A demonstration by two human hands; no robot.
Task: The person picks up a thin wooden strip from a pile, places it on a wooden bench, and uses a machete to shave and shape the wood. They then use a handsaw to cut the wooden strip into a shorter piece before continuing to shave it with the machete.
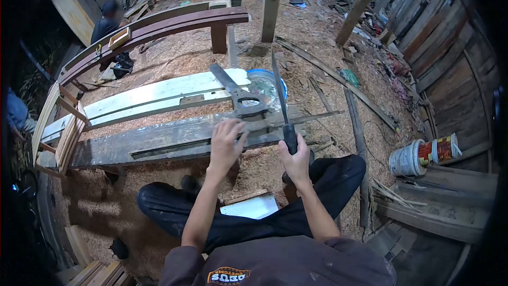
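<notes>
My right hand [294, 159] is wrapped around the black handle of a machete [279, 85], whose long blade points up and away from me. Over the near edge of the dark plank bench [148, 131] is my left hand [226, 143], fingers bent and thumb apart, with nothing visible in it. A thin dark strip of wood [169, 148] lies along the bench beside that hand; whether they touch, I cannot tell. Just beyond my left hand, a handsaw [241, 95] rests with its handle toward me and its blade across a white board [174, 87].
Behind the saw stands a round container with a blue rim [284, 82]. Wooden posts [271, 5] rise beyond it. White buckets [407, 159] lie at right. A person [108, 21] sits by the long brown beam [174, 32]. Wood shavings cover the ground.
</notes>
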